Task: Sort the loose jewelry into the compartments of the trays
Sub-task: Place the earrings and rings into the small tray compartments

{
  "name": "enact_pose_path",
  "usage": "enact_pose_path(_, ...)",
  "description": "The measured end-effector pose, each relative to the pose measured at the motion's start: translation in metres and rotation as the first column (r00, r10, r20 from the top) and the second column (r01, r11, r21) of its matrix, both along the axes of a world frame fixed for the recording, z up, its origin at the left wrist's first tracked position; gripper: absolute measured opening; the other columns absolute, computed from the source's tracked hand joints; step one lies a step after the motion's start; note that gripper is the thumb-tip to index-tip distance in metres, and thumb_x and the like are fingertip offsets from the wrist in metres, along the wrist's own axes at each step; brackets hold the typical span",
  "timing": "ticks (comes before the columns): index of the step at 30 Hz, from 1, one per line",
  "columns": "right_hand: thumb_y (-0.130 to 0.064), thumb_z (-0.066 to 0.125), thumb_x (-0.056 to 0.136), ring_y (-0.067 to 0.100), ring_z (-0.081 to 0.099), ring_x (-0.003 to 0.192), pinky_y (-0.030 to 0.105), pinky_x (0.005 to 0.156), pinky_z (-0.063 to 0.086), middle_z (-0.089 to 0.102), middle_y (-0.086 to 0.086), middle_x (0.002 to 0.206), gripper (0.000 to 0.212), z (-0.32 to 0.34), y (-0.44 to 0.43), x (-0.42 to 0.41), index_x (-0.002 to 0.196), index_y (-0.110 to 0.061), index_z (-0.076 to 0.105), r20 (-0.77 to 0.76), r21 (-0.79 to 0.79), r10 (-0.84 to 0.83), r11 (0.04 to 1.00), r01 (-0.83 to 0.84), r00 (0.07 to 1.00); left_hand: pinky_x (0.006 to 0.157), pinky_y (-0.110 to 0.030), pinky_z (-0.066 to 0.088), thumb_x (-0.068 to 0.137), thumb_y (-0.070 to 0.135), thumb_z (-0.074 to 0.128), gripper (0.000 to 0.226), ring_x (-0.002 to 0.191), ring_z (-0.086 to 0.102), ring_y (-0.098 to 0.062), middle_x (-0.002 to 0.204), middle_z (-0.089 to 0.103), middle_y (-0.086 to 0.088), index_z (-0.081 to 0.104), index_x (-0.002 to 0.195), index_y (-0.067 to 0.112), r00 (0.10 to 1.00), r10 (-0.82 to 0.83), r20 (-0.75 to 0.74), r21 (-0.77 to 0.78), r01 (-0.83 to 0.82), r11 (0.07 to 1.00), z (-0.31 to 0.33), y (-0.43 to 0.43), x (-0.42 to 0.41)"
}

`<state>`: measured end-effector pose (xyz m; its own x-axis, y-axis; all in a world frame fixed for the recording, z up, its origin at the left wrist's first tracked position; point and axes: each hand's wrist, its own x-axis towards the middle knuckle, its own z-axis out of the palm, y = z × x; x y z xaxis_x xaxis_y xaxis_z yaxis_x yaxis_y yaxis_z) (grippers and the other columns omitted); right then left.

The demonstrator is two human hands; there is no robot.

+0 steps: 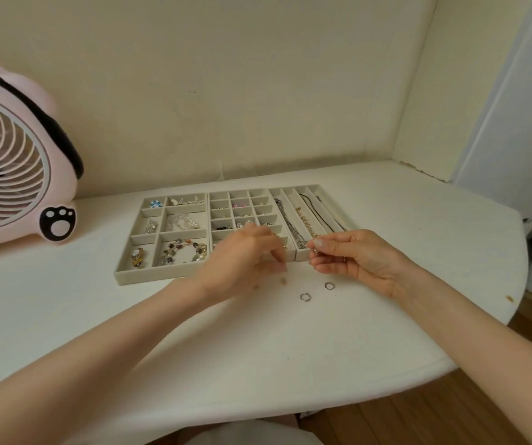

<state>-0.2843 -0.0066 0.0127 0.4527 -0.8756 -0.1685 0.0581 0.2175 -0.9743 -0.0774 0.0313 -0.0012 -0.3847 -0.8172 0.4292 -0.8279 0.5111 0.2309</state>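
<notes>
Pinching with the right grip [357, 260], I am holding a small silver piece [316, 250] between thumb and fingertips, just right of the grid tray's [239, 190] near right corner. I am keeping the left grip [242, 256] over that tray's near edge with the fingers curling downward. Whether they are closing on anything, I cannot tell.

A tiny gold piece [283, 280] is lying on the worktop [194, 348] just in front of the grid tray, below those fingertips. One silver ring [305, 297] and a second silver ring [329, 286] are resting a little further forward and to the right, apart from each other.

Touching the grid tray's right side, a long-channel tray [303, 255] is carrying chains [290, 224] laid lengthwise. Against its left side, a large-compartment tray [149, 277] is holding beaded bracelets [184, 250] and brooches.

Well to the left of the grid tray, a pink fan [17, 162] is standing.
</notes>
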Motion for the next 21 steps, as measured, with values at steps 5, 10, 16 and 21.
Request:
enact_pose_path(5, -0.008, 0.065, 0.079, 0.012, 0.067, 0.059, 0.019, 0.056, 0.055, 0.070, 0.010, 0.070, 0.012, -0.003, -0.001, 0.000, 0.086, 0.000, 0.070, -0.026, 0.004, -0.008, 1.000, 0.008, 1.000, 0.067, -0.026, 0.041, 0.083, 0.019, 0.068, 0.006, 0.080, 0.050, -0.012, 0.087, 0.060, 0.007, 0.067, 0.083, 0.026, 0.992, 0.091, -0.088, 0.000, -0.091, 0.996, 0.018, 0.002, 0.028)
enact_pose_path(10, -0.016, 0.069, 0.069, 0.011, 0.063, 0.057, 0.018, 0.054, 0.053, 0.068, 0.006, 0.067, 0.025, -0.003, 0.002, 0.004, 0.088, 0.000, 0.070, -0.060, 0.001, 0.015, 1.000, -0.015, 0.998, 0.067, -0.014, 0.030, 0.076, 0.021, 0.075, 0.010, 0.078, 0.038, -0.001, 0.080, 0.044, 0.014, 0.071, 0.085, 0.025, 0.997, 0.065, 0.037, 0.090, -0.068, 0.994, 0.011, 0.005, 0.039)
enact_pose_path(16, -0.007, 0.066, 0.077, 0.012, 0.067, 0.061, 0.019, 0.057, 0.055, 0.070, 0.009, 0.069, 0.015, -0.002, 0.003, 0.002, 0.089, 0.001, 0.069, -0.041, 0.004, 0.037, 0.999, -0.037, 0.998, 0.068, -0.025, 0.039, 0.074, 0.019, 0.076, 0.007, 0.083, 0.042, -0.012, 0.079, 0.045, 0.008, 0.072, 0.079, 0.023, 0.994, 0.053, 0.097, 0.030, -0.056, 0.998, -0.003, 0.002, 0.037)
enact_pose_path(21, 0.006, 0.061, 0.082, 0.015, 0.070, 0.067, 0.020, 0.061, 0.056, 0.071, 0.012, 0.074, 0.013, -0.002, 0.003, 0.000, 0.093, 0.002, 0.068, -0.025, 0.015, 0.052, 0.999, -0.052, 0.998, 0.068, -0.022, 0.034, 0.081, 0.014, 0.069, 0.004, 0.079, 0.041, -0.006, 0.083, 0.050, 0.004, 0.070, 0.080, 0.018, 0.996, 0.087, -0.017, 0.135, -0.084, 0.987, 0.000, 0.002, 0.034)
